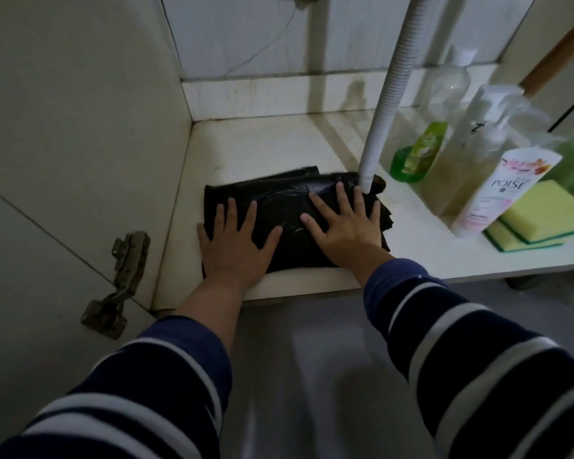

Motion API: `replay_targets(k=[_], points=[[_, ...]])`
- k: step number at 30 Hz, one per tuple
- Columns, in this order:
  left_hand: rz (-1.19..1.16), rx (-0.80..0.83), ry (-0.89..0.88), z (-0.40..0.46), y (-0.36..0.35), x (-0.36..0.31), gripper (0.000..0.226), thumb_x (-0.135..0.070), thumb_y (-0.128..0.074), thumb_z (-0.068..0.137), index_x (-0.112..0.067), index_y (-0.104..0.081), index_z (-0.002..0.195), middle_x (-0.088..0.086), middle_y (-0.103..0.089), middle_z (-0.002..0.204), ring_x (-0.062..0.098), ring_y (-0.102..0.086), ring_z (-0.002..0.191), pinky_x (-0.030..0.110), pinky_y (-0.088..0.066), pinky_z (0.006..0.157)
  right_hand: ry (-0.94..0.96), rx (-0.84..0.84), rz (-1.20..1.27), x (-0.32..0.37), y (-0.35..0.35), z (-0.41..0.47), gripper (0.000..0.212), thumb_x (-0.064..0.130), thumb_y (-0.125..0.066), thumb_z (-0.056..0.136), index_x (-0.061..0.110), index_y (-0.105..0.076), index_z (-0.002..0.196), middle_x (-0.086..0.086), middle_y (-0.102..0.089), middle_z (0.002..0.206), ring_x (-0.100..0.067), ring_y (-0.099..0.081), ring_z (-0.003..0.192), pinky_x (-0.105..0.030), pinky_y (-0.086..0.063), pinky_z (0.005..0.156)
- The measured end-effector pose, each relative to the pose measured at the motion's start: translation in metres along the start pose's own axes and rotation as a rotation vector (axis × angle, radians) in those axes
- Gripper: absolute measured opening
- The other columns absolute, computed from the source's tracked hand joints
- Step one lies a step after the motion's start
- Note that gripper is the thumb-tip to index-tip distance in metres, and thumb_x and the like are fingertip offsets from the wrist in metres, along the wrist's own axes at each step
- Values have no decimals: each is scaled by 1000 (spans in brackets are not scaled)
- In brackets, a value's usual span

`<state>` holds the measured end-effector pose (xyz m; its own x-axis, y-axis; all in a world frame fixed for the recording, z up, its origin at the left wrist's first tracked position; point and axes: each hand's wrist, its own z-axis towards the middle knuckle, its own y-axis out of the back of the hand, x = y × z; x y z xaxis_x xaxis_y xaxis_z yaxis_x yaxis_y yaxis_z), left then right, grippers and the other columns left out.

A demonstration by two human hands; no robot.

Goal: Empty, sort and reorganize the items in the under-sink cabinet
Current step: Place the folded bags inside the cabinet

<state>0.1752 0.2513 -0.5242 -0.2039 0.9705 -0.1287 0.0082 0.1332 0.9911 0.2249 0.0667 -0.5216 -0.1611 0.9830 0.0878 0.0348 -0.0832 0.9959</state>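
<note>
I see open cabinet floor (262,144) left and rear | corrugated drain hose (386,104) blocks centre-right | bottles (418,154) and sponges (540,213) crowd right | hinge (120,279) on left wall

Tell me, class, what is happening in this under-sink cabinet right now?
A person in a striped top presses both palms flat on a folded stack of black plastic bags lying on the cabinet floor. The left hand rests on its left part, the right hand on its right, beside the white corrugated drain hose. To the right stand a green dish soap bottle, a pink-and-white Poise tube and two stacked yellow sponges.
</note>
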Motion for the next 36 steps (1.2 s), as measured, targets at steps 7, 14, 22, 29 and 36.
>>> replay_targets(k=[7, 14, 22, 29, 36], points=[[42, 133, 4, 0, 10, -1, 77, -75, -8, 86, -36, 7, 151, 2, 14, 160, 21, 15, 147, 55, 8, 115, -24, 81, 15, 3, 8, -2, 60, 70, -10, 90, 50, -4, 146, 1, 5, 161, -28, 13, 147, -59, 9, 113], [31, 36, -133, -32, 39, -14, 66, -55, -16, 98, -22, -1, 153, 2, -1, 161, 18, 6, 148, 51, 2, 118, -48, -5, 135, 0, 43, -57, 51, 53, -18, 98, 37, -28, 146, -3, -9, 160, -24, 3, 148, -52, 4, 117], [45, 116, -299, -73, 76, -90, 54, -42, -28, 100, -21, -29, 148, -1, -14, 160, 17, 0, 148, 49, -5, 119, -177, 26, 151, -56, 96, -140, 46, 45, -22, 101, 30, -50, 135, -3, -23, 157, -22, -10, 147, -49, -13, 118], [40, 152, -364, -124, 100, -178, 59, -42, -39, 94, -20, -30, 148, -2, -20, 158, 17, -3, 148, 49, -7, 119, -278, 56, 130, -130, 145, -195, 50, 46, -20, 100, 30, -33, 145, -2, -20, 158, -23, -6, 148, -50, -7, 118], [112, 274, -458, -192, 195, -255, 69, -50, -38, 91, -20, -21, 150, -2, -13, 160, 17, 5, 148, 51, 0, 118, -417, 197, 102, -190, 251, -264, 54, 47, -16, 100, 31, -11, 151, -5, -4, 161, -23, 6, 148, -53, 1, 117]])
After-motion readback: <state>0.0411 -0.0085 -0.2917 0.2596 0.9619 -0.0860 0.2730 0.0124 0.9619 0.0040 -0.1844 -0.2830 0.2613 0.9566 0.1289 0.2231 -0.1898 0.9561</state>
